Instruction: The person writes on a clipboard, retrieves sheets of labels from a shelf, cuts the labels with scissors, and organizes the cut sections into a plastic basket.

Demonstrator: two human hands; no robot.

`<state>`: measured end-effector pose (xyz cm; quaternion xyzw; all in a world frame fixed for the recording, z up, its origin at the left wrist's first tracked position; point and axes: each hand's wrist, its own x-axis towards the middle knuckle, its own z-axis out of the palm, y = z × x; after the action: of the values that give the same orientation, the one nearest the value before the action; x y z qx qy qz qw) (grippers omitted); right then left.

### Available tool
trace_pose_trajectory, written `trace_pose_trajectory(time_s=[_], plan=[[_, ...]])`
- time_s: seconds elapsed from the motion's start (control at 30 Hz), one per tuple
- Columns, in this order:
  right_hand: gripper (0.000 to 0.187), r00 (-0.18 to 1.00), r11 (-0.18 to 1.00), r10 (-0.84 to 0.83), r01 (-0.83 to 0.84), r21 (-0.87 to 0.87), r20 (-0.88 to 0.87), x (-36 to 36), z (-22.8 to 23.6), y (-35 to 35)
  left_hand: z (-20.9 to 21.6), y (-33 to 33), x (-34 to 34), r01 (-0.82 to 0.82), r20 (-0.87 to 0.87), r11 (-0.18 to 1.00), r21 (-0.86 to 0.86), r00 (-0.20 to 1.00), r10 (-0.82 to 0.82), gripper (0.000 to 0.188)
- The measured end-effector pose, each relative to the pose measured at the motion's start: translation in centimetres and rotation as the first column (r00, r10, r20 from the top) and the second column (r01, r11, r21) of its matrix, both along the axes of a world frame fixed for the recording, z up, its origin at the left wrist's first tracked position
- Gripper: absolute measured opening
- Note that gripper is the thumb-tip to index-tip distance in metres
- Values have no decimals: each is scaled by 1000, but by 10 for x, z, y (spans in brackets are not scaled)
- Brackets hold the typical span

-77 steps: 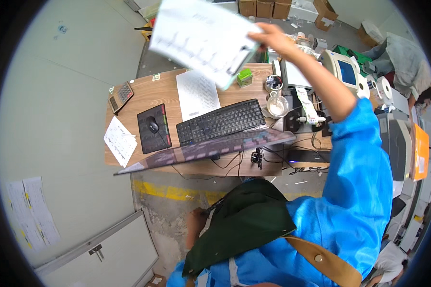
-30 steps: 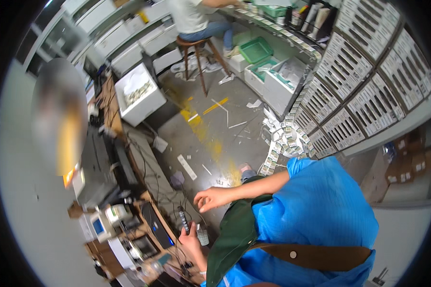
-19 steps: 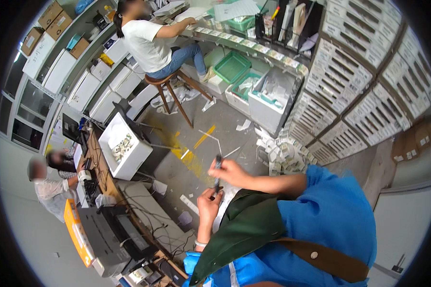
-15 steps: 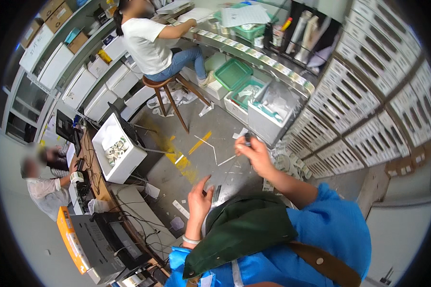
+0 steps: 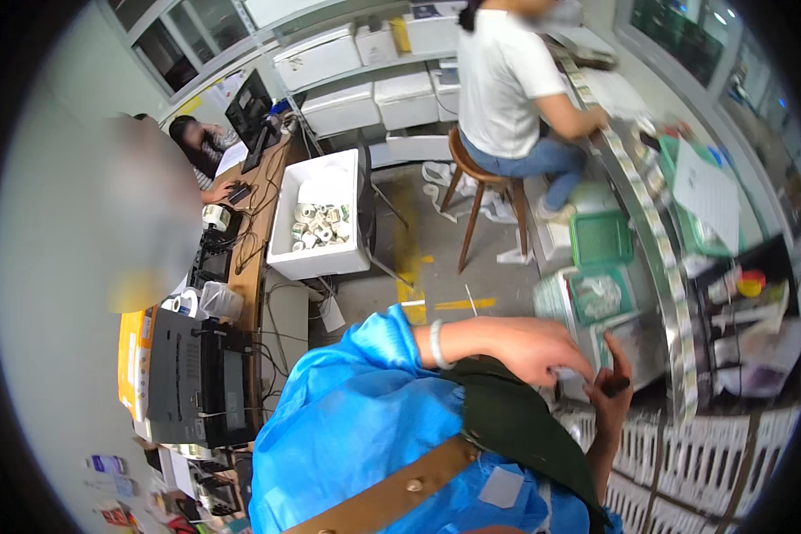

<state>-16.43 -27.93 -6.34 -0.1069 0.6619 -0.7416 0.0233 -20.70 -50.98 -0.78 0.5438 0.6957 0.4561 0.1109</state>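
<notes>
My left hand (image 5: 536, 347), a pale bracelet on its wrist, reaches across in front of me toward the right. Its fingers bend loosely with a gap between them, and nothing shows in them. Close beside its fingertips is my right hand (image 5: 610, 405), index finger pointing up. It grips a small dark object (image 5: 614, 388), end-on, whose kind I cannot make out. Below both hands hangs the dark green apron (image 5: 516, 418) over my blue top. Past the hands lies a grey-white bin (image 5: 636, 347) beside the conveyor.
A narrow conveyor (image 5: 655, 222) carrying a row of small items runs along the right. Beyond my hands, a person in a white shirt (image 5: 507, 89) sits on a wooden stool (image 5: 472, 191). A white foam box (image 5: 320, 262) holds several label rolls. White slotted crates (image 5: 703, 463) stand lower right.
My view and body have turned, so the desk and conveyor appear shifted right. My hands have come close together at the right; the small dark object stays in my right hand.
</notes>
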Motion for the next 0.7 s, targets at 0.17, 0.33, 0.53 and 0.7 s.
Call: trace_pose_trajectory(time_s=[0.17, 0.33, 0.53, 0.7], plan=[[47, 992, 939, 45, -82, 334, 116, -57, -20, 24, 9, 1, -81, 37, 43, 997, 65, 998, -40, 39], [28, 985, 859, -32, -60, 509, 170, -73, -47, 54, 13, -1, -139, -135, 108, 978, 156, 987, 119, 38], [16, 996, 789, -71, 24, 614, 53, -109, -38, 91, 21, 22, -189, -268, 142, 932, 244, 960, 239, 35], [21, 972, 817, -162, 229, 528, -170, -140, 11, 86, 10, 29, -220, -555, 500, 750, 361, 794, 347, 42]])
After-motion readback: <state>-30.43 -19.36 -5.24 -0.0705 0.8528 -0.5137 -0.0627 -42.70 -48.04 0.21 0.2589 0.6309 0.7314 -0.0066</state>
